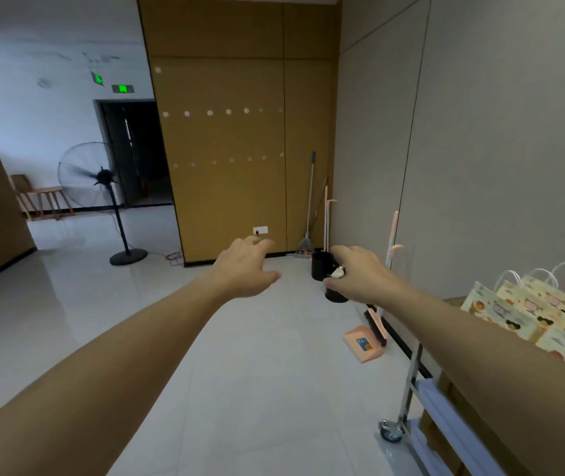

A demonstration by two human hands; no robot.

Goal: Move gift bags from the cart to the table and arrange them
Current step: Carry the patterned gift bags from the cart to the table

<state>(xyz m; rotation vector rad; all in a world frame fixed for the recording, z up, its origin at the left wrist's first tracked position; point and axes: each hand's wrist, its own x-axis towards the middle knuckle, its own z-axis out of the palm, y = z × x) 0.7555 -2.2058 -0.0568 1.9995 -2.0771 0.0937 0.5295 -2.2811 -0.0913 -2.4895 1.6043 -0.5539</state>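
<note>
Pastel paper gift bags [528, 312] crowd the cart's [408, 400] top shelf at right, untouched, while both hands, left [246, 266] and right [360, 273], reach forward empty with loose fingers, so fetching seems next: turn right and grasp handles.

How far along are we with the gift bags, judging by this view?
Nothing looks done: the gift bags sit together on the cart at the right edge, and no table is in view. Nothing is in hand either: the left hand and right hand are stretched out over the floor, fingers spread, holding no bag. Left to do: pick up the bags, carry them to the table and arrange them.
</note>
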